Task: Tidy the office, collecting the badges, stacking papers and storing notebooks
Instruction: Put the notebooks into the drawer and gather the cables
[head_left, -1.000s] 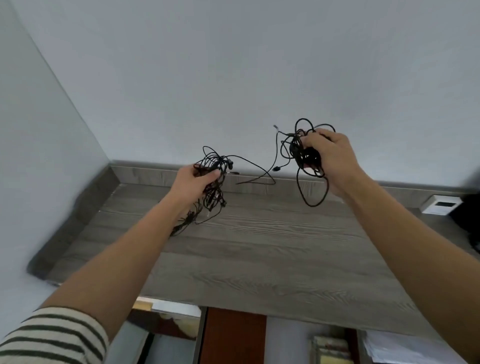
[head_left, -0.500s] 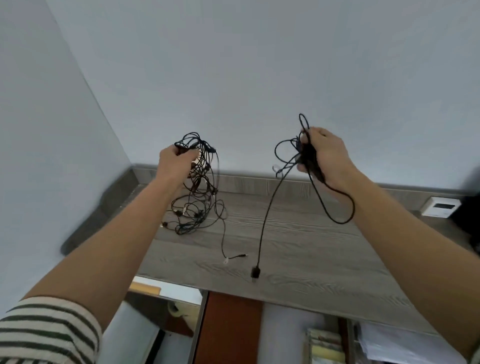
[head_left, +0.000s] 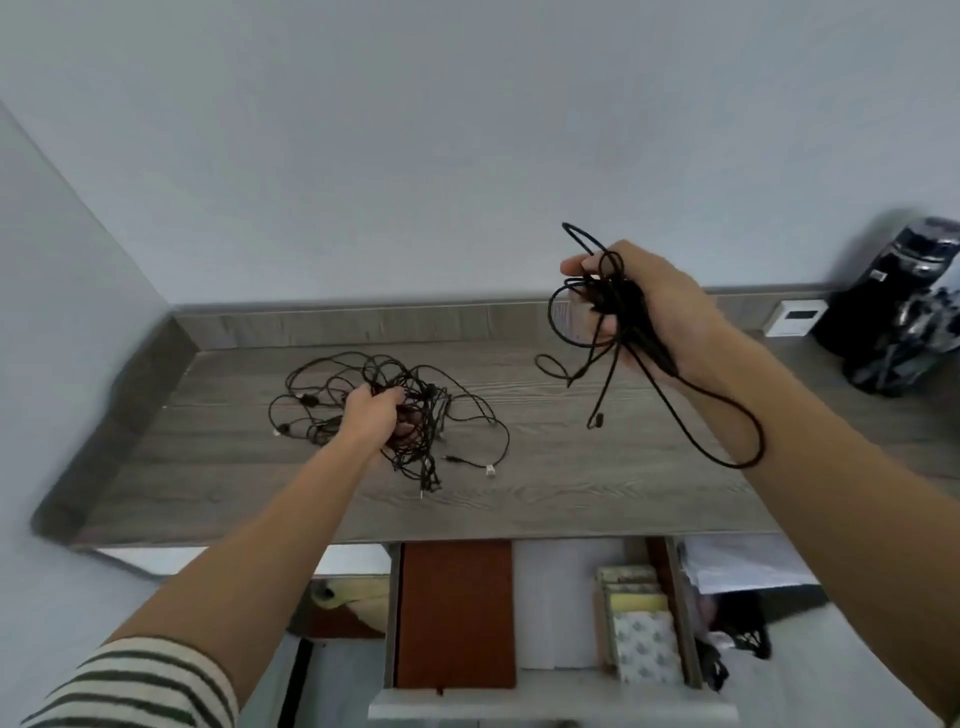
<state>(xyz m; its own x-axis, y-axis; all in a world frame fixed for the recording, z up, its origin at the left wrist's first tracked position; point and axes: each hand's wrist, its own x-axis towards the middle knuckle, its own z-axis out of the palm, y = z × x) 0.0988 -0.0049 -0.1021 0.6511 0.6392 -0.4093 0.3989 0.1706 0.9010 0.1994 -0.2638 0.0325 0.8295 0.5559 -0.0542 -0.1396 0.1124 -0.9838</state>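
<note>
A tangle of thin black cables (head_left: 415, 410) lies spread on the grey wooden desk (head_left: 571, 493), and my left hand (head_left: 371, 418) is down on it with its fingers curled into the strands. My right hand (head_left: 649, 306) is raised above the desk's right half and grips a separate bundled black cable (head_left: 608, 312), whose loops and plug end hang down below the hand. Below the desk's front edge an open drawer (head_left: 545, 623) holds a brown notebook (head_left: 454, 613) and several small patterned pads (head_left: 641, 623).
A black machine (head_left: 904, 312) stands at the desk's far right, with a small white device (head_left: 795, 318) beside it against the back ledge. White papers (head_left: 737, 566) lie in a compartment right of the drawer. Walls close the desk at the back and left.
My left hand has come down from the air and laid the cable tangle on the desk, where it has spread out. My right hand stays raised with its bundle.
</note>
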